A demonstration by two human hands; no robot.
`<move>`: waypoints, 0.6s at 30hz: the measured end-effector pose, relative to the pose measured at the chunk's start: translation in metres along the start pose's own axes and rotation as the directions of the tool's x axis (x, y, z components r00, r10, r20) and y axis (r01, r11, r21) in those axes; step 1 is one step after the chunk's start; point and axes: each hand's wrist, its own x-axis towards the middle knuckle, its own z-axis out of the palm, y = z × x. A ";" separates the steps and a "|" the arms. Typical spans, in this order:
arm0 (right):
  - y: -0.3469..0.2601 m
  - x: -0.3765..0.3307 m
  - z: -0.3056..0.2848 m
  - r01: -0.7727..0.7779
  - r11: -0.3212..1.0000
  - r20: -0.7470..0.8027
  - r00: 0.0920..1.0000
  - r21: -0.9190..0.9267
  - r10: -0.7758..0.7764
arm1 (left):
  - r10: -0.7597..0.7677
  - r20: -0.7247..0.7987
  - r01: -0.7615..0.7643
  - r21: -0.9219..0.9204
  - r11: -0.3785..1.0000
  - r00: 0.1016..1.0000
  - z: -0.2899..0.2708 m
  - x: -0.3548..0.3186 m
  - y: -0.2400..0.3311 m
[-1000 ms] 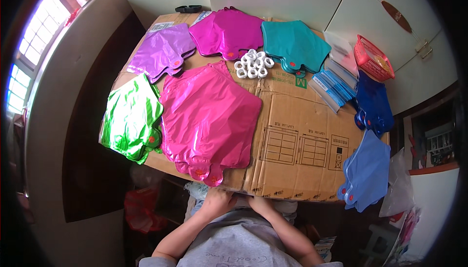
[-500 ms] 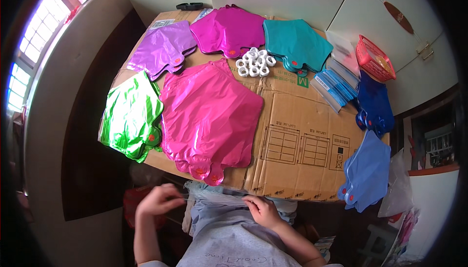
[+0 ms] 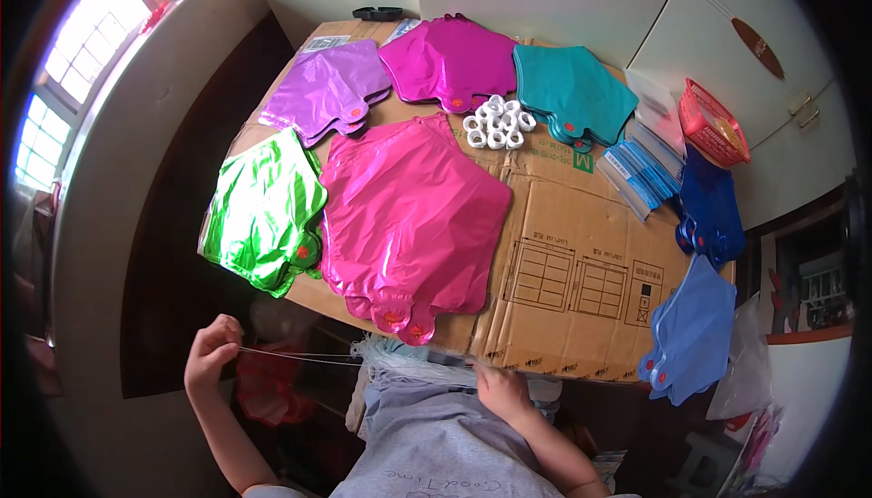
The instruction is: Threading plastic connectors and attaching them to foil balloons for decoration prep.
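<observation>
Pinched in my left hand [image 3: 215, 350], out left of my lap, are the ends of thin white strings [image 3: 300, 355]. They run taut to a pale string bundle [image 3: 404, 363] lying across my lap below the table edge. My right hand [image 3: 504, 393] is closed at the bundle's right end, against the cardboard's front edge; its fingertips are partly hidden. In front of me on the cardboard [image 3: 545, 203] lies a stack of flat pink foil sheets [image 3: 413, 216], perhaps uninflated balloons, with round red-marked tabs toward me. A green foil stack [image 3: 263, 212] sits to its left.
Farther back lie purple [image 3: 327, 89], magenta [image 3: 454, 66] and teal [image 3: 574, 89] foil stacks, around white plastic rings [image 3: 497, 123]. At right are blue-white packets [image 3: 640, 174], a red basket [image 3: 713, 125], a dark blue stack [image 3: 711, 203] and a light blue stack [image 3: 690, 330].
My left hand has moved left and slightly up, drawing strings out from the bundle. The right hand stays near the cardboard's front edge. The whole view has shifted a little.
</observation>
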 end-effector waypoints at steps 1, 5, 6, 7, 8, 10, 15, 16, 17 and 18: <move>0.002 0.002 -0.002 0.046 0.998 -0.061 0.997 -0.041 -0.048 | 0.023 -0.013 -0.023 -0.002 1.000 1.000 -0.007 -0.002 0.002; 0.025 -0.002 0.012 0.025 0.998 -0.142 0.989 -0.051 -0.032 | 0.106 -0.129 -0.122 -0.122 0.985 0.986 -0.036 -0.005 0.002; 0.024 -0.001 0.013 0.035 0.997 -0.140 0.989 -0.066 -0.044 | 0.124 -0.151 -0.147 -0.153 0.977 0.981 -0.042 -0.005 0.002; 0.023 -0.001 0.012 0.045 0.996 -0.139 0.989 -0.081 -0.056 | 0.141 -0.174 -0.173 -0.183 0.968 0.975 -0.046 -0.007 0.001; 0.022 0.000 0.012 0.056 0.994 -0.137 0.988 -0.096 -0.069 | 0.120 -0.184 -0.158 -0.206 0.966 0.976 -0.047 -0.011 0.000; -0.001 0.005 -0.003 -0.079 0.997 0.088 0.993 0.003 0.078 | 0.078 -0.196 -0.128 -0.259 0.957 0.978 -0.031 -0.014 0.006; -0.062 0.016 -0.014 0.326 0.859 0.025 0.931 0.395 -0.365 | -0.029 0.215 0.061 -0.142 0.988 0.976 0.061 -0.003 0.049; -0.078 0.023 -0.017 0.388 0.807 -0.024 0.906 0.445 -0.423 | 0.096 0.380 -0.108 0.008 0.994 0.920 0.072 0.005 0.047; -0.094 0.030 -0.022 0.448 0.751 -0.080 0.878 0.486 -0.472 | 0.107 0.476 -0.135 0.026 0.990 0.873 0.092 0.012 0.058; -0.105 0.035 -0.022 0.507 0.687 -0.138 0.844 0.521 -0.518 | 0.149 0.536 -0.193 0.027 0.981 0.831 0.106 0.015 0.059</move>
